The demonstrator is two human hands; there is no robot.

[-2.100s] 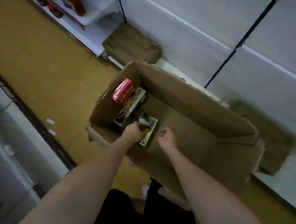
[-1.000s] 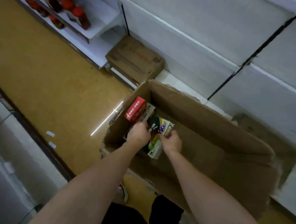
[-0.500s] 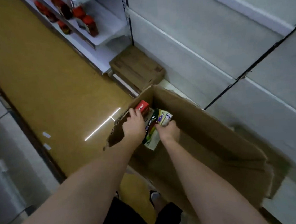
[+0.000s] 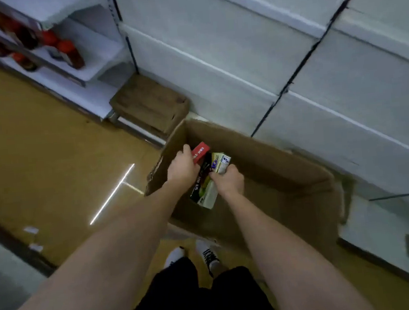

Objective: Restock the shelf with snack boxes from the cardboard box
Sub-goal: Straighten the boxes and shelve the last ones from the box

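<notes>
Red snack box (image 4: 200, 151) now under left hand (image 4: 182, 167), which has moved over from the dark box (image 4: 207, 182); right hand (image 4: 228, 181) keeps pinching that one w/ curled fingers. Both boxes lifted, near top of cardboard box (image 4: 270, 173); shelf (image 4: 239, 59) next, prob.

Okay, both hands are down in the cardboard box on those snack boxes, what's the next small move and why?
Probably lift both straight up and out. The right hand already grips the dark and cream snack box, the left hand is on the red one, and both sit inside the cardboard box, whose walls rise around them.
</notes>
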